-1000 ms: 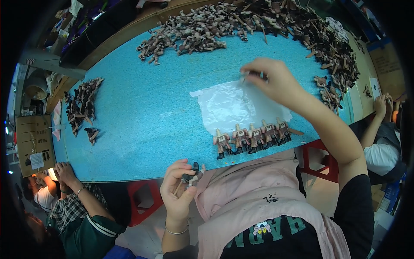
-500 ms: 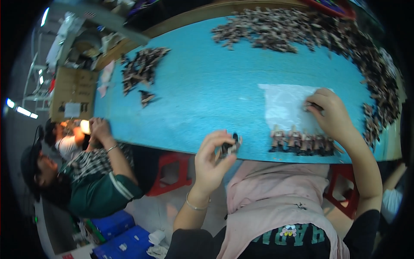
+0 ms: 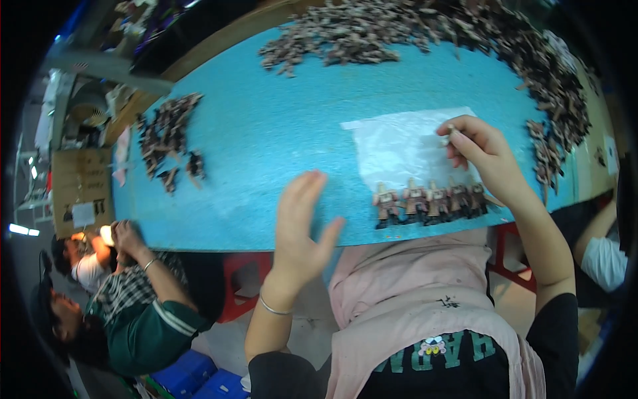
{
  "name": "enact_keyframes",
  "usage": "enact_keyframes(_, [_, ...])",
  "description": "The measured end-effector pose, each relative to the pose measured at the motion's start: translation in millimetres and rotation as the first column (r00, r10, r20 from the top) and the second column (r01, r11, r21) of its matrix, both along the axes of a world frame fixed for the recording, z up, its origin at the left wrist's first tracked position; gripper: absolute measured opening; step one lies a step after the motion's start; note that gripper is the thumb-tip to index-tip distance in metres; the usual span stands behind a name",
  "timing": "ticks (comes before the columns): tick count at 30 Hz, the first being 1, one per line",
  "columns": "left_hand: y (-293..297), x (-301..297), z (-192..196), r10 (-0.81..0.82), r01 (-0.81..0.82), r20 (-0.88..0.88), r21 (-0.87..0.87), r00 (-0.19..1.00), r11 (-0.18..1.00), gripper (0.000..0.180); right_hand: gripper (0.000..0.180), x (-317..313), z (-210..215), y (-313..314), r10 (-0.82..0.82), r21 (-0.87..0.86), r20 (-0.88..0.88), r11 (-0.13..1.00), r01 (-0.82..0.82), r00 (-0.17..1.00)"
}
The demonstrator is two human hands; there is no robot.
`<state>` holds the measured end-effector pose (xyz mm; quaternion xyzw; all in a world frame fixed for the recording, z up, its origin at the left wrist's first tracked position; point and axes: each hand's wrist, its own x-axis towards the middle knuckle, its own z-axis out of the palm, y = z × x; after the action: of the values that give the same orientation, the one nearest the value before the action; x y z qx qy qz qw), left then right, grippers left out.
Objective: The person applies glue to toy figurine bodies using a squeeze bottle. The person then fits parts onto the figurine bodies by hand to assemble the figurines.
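My left hand (image 3: 302, 226) is raised over the table's near edge, fingers and thumb apart, holding nothing. My right hand (image 3: 482, 149) pinches a small pale piece (image 3: 450, 135), too small to name, above a white plastic sheet or bag (image 3: 399, 147) lying on the blue table. Along the near edge of that sheet stands a row of several small toy figures (image 3: 435, 201), brown and tan with black lower parts. At the left lies a small heap of dark and tan figures (image 3: 166, 130), with two loose ones (image 3: 195, 166) beside it.
A large pile of similar dark and tan pieces (image 3: 352, 36) runs along the table's far side and down its right. The blue tabletop (image 3: 266, 126) stretches between the piles. A co-worker in green (image 3: 149, 332) sits at the left, near a cardboard box (image 3: 81, 179).
My left hand has let go of the dark figure and opened. A second loose figure now lies beside the left heap. The whole view has shifted, and my right hand still pinches its piece.
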<state>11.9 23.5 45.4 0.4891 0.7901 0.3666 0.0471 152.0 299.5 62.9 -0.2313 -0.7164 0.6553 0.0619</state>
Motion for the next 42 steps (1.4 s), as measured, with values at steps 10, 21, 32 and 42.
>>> enact_keyframes(10, [31.1, 27.1, -13.8, -0.228, 0.229, 0.035, -0.034, 0.973, 0.973, 0.067, 0.026, 23.6, 7.3, -28.4, -0.005, -0.153, -0.062, 0.988, -0.005, 0.998])
enact_keyframes(21, [-14.6, 46.4, 8.3, -0.124, 0.167, 0.493, -0.044, 0.861, 0.985, 0.061, 0.023, 31.9, 2.8, -96.6, 0.265, -0.026, -0.171, 0.962, -0.274, 0.949])
enact_keyframes(32, [-9.5, 49.4, 3.3, -0.131, 0.163, 0.380, -0.053, 0.916, 0.985, 0.060, 0.020, 32.2, -19.6, -127.1, 0.215, 0.120, -0.224, 0.974, -0.192, 0.951])
enact_keyframes(42, [-17.0, 43.6, -4.7, -0.145, 0.161, 0.533, 0.017, 0.834, 0.987, 0.050, 0.019, 31.5, -22.2, -132.3, 0.156, 0.111, -0.203, 0.985, -0.136, 0.967])
